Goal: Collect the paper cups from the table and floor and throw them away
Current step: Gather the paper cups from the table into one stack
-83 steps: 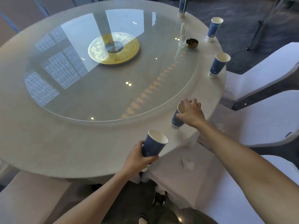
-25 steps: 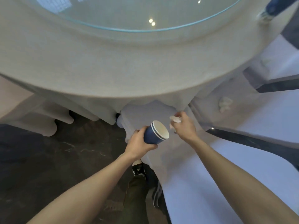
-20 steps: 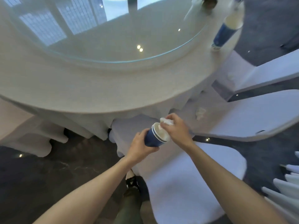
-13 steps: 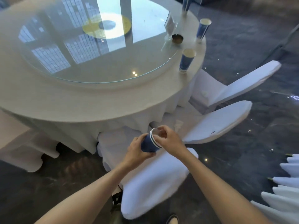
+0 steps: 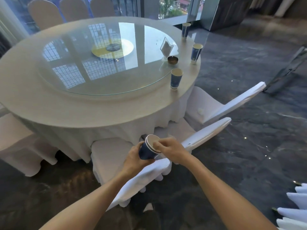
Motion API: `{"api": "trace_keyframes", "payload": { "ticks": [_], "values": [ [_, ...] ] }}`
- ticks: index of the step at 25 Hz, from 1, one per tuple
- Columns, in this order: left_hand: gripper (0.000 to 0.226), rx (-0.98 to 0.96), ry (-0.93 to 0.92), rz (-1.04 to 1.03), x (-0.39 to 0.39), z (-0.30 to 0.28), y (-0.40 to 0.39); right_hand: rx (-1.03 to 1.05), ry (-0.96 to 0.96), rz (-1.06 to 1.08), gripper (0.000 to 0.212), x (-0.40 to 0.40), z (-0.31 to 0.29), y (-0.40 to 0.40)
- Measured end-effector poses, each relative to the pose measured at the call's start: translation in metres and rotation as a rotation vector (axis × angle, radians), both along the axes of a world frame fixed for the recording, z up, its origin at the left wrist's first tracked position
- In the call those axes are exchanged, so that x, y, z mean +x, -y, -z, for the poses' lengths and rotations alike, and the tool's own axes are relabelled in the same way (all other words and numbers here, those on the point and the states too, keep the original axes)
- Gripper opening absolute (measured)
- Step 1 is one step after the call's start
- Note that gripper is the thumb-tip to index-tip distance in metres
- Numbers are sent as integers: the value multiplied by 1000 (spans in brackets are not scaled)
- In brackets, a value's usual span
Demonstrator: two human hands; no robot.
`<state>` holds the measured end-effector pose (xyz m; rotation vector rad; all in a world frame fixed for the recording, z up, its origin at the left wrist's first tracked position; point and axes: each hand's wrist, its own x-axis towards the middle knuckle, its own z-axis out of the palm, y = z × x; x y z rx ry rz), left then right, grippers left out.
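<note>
My left hand grips a stack of blue paper cups around the side, tilted with the white mouth facing up and right. My right hand rests on the stack's rim, fingers curled over the mouth. Both hands are in front of the round table, above a white-covered chair. Three blue paper cups stand upright along the table's right edge: a near cup, a middle cup and a far cup.
A glass turntable covers the table's middle, with a small dark bowl and a clear napkin holder on its right. White-covered chairs stand to the right. Crumpled tissues lie on a chair seat and the dark floor.
My right hand pushed a white tissue into the stacked cups and now rests on the rim. My view rose and backed away from the table, so the three cups on it show again.
</note>
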<state>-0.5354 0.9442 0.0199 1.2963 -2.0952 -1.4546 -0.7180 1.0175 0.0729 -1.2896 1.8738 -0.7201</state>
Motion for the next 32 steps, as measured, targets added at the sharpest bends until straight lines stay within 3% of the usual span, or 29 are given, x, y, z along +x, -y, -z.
{"api": "trace_keyframes", "payload": {
  "ticks": [5, 10, 16, 21, 32],
  "values": [
    [75, 28, 16, -126, -47, 26, 35, 7, -100, 45, 37, -67, 16, 43],
    [78, 88, 25, -246, -114, 72, 90, 234, -318, -89, 69, -147, 58, 106],
    [79, 207, 93, -303, -152, 103, 129, 393, -432, -195, 84, -206, 117, 167],
    [80, 310, 178, -333, -162, 148, 134, 493, -357, -291, 89, -234, 201, 204],
    [87, 412, 250, -488, -208, 283, 135, 720, -483, -780, 87, -258, 423, 217]
  ]
}}
